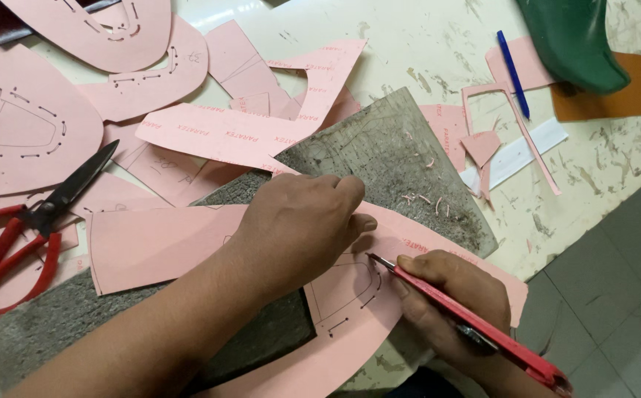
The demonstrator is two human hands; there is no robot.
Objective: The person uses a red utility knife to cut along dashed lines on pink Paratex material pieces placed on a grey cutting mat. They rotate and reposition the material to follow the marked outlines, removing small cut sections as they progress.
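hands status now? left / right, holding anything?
Left hand: holds nothing, pressed flat on the pink pattern sheet.
Right hand: closed around the red craft knife, blade tip on the sheet.

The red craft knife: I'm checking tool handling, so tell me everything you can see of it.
The red craft knife is slim, with a red plastic-looking body and a short metal blade at its upper-left end. It lies slanted in the right hand, fingers wrapped round its middle. The blade tip meets the pink paper sheet beside the left hand. Its back end points toward the lower right.
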